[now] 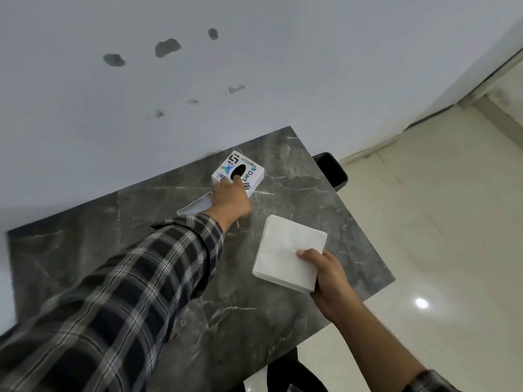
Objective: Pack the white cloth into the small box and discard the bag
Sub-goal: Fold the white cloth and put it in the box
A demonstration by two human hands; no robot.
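A small white printed box with a dark oval hole on top sits at the far side of the grey marble table, near the wall. My left hand reaches out to the box, its fingers resting on the near edge. A flat white piece, perhaps the box's other part, lies just left of that hand, partly hidden. My right hand holds a folded stack of white cloth by its near right corner, above the table's right side. No bag is visible.
A black bin stands on the floor beyond the table's right edge. Pale glossy tiles cover the floor to the right. A grey wall with dark marks borders the table's far side.
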